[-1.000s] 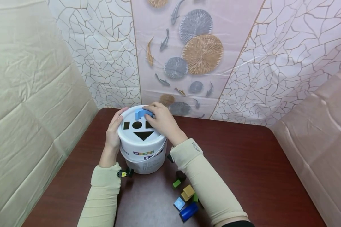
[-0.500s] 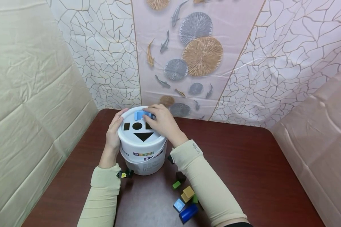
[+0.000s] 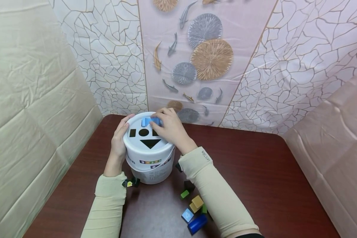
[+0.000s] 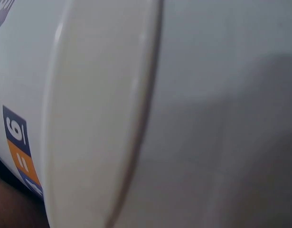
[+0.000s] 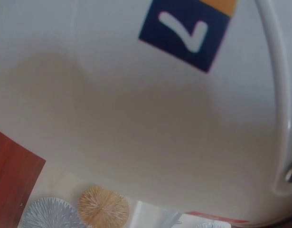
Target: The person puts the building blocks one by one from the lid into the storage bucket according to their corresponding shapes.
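Note:
A white bucket [image 3: 154,175] with a handle and number stickers stands upright on the table. Its white lid [image 3: 134,143] has black-looking cut-outs: a rectangle, a circle, a triangle and one partly covered by my right hand. My left hand [image 3: 117,140] holds the bucket's left side at the lid's rim. Over the far part of the lid, my right hand [image 3: 169,127] pinches a light blue arch-shaped block [image 3: 147,121] between thumb and fingers. The block sits right at the lid surface; its right end is hidden by the fingers. Both wrist views show mostly the bucket's white wall [image 4: 207,118].
Several blocks lie on the dark red table [image 3: 250,165] near the right forearm: a blue cylinder [image 3: 197,224], a light blue cube [image 3: 187,215], yellow blocks [image 3: 197,201] and a green block [image 3: 184,194]. Cloth walls [image 3: 113,66] stand behind and on both sides.
The light blue block has turned in my right fingers, from arch side showing to lying flatter against the lid. My left hand and the bucket stay in place.

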The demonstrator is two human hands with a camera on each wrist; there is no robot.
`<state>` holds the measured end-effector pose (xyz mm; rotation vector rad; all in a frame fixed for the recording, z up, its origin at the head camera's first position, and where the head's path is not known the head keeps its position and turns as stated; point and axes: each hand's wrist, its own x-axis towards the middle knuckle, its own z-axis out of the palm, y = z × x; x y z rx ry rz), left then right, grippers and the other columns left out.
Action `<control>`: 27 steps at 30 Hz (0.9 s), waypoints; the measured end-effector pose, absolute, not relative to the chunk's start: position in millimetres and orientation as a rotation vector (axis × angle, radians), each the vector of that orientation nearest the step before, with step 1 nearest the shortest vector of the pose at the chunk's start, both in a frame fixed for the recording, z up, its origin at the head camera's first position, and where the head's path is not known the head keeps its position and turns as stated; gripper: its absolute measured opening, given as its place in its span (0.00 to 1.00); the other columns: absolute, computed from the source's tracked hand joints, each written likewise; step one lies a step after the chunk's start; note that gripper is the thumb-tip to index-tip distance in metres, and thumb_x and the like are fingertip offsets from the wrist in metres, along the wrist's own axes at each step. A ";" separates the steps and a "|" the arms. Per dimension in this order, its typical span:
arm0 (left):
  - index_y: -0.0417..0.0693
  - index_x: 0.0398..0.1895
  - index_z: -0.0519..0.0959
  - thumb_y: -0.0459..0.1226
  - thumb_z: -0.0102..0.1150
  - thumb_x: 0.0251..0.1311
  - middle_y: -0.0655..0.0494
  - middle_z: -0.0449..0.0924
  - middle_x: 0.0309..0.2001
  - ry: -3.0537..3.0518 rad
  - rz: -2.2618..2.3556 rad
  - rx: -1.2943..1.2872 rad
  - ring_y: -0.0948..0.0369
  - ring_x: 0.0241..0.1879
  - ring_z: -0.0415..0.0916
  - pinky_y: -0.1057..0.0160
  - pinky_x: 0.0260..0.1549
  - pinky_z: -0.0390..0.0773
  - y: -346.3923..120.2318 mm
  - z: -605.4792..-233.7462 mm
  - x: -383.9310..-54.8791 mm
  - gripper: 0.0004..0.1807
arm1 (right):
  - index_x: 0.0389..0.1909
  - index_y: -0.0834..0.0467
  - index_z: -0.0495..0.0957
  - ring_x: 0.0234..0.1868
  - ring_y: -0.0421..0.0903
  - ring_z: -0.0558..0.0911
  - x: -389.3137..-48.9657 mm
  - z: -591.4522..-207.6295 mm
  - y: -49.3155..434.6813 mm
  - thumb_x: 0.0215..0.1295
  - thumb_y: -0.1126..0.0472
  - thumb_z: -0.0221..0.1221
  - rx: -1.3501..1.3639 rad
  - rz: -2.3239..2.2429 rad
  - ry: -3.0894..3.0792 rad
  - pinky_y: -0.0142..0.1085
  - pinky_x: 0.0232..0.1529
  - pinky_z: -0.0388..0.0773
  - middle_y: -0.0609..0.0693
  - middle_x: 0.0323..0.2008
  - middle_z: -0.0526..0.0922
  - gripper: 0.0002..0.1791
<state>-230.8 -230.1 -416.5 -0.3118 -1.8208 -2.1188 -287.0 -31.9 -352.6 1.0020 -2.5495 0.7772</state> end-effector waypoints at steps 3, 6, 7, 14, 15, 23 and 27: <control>0.47 0.74 0.64 0.42 0.30 0.77 0.47 0.66 0.68 -1.821 -2.115 -0.312 0.55 0.66 0.64 0.58 0.65 0.61 -230.3 -415.9 -230.8 0.27 | 0.48 0.52 0.87 0.57 0.47 0.71 -287.0 -351.6 -32.1 0.72 0.50 0.58 1.029 0.713 -2.561 0.42 0.59 0.68 0.46 0.50 0.82 0.15; 0.47 0.73 0.65 0.42 0.30 0.77 0.46 0.67 0.68 -1.821 -2.110 -0.305 0.55 0.66 0.65 0.58 0.65 0.61 -230.5 -415.3 -230.7 0.26 | 0.44 0.51 0.88 0.58 0.47 0.71 -286.7 -350.1 -33.0 0.73 0.50 0.57 1.074 0.635 -2.572 0.42 0.60 0.66 0.45 0.48 0.83 0.14; 0.47 0.73 0.65 0.42 0.30 0.77 0.47 0.67 0.67 -1.821 -2.109 -0.302 0.55 0.66 0.65 0.59 0.65 0.61 -230.6 -415.2 -230.7 0.26 | 0.43 0.51 0.89 0.58 0.47 0.70 -286.6 -349.9 -33.2 0.73 0.50 0.56 1.083 0.620 -2.575 0.41 0.61 0.66 0.45 0.47 0.84 0.14; 0.47 0.73 0.65 0.43 0.31 0.77 0.46 0.67 0.68 -1.834 -2.099 -0.289 0.54 0.66 0.64 0.58 0.66 0.61 -231.2 -416.2 -229.1 0.27 | 0.46 0.52 0.88 0.58 0.44 0.74 -284.1 -355.6 -30.6 0.75 0.50 0.54 1.007 0.837 -2.531 0.39 0.61 0.69 0.45 0.48 0.86 0.16; 0.47 0.73 0.65 0.43 0.31 0.77 0.46 0.67 0.68 -1.833 -2.099 -0.288 0.55 0.66 0.64 0.58 0.66 0.60 -231.2 -416.4 -228.9 0.27 | 0.48 0.52 0.87 0.59 0.44 0.74 -282.8 -357.2 -29.0 0.76 0.50 0.53 1.001 0.871 -2.519 0.39 0.62 0.69 0.46 0.50 0.85 0.17; 0.47 0.73 0.65 0.42 0.32 0.77 0.47 0.68 0.67 -1.822 -2.102 -0.291 0.55 0.66 0.65 0.57 0.66 0.61 -230.2 -416.1 -229.3 0.26 | 0.75 0.57 0.63 0.77 0.44 0.57 -260.8 -379.5 8.9 0.81 0.49 0.39 1.115 0.858 -2.481 0.42 0.74 0.53 0.50 0.75 0.64 0.28; 0.47 0.73 0.66 0.42 0.32 0.77 0.47 0.68 0.67 -1.814 -2.110 -0.289 0.55 0.65 0.65 0.57 0.65 0.61 -227.7 -415.8 -229.9 0.26 | 0.80 0.54 0.52 0.77 0.42 0.54 -243.8 -397.4 54.4 0.82 0.48 0.38 1.146 0.810 -2.548 0.43 0.73 0.55 0.46 0.79 0.54 0.31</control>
